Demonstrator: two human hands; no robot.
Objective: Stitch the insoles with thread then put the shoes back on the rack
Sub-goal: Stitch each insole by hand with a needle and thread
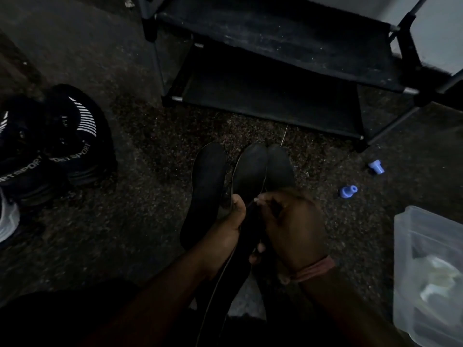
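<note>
In dim light, my left hand (pixel 231 221) grips a dark insole (pixel 250 169) by its edge, thumb on top. My right hand (pixel 292 221) pinches something small over that insole, and a thin thread (pixel 264 179) runs from its fingers up across the insole. A thin needle-like line (pixel 284 135) sticks up beyond the toe ends. A second dark insole (pixel 280 166) lies just right of the held one. A third insole (pixel 205 191) lies flat on the floor to the left. Black sport shoes (pixel 72 136) sit at the far left. The black shoe rack (pixel 275 71) stands ahead.
Two small blue plastic caps (pixel 348 191) (pixel 375 167) lie on the speckled floor to the right. A clear plastic container (pixel 431 271) sits at the right edge. A white and grey shoe (pixel 7 216) shows at the left edge.
</note>
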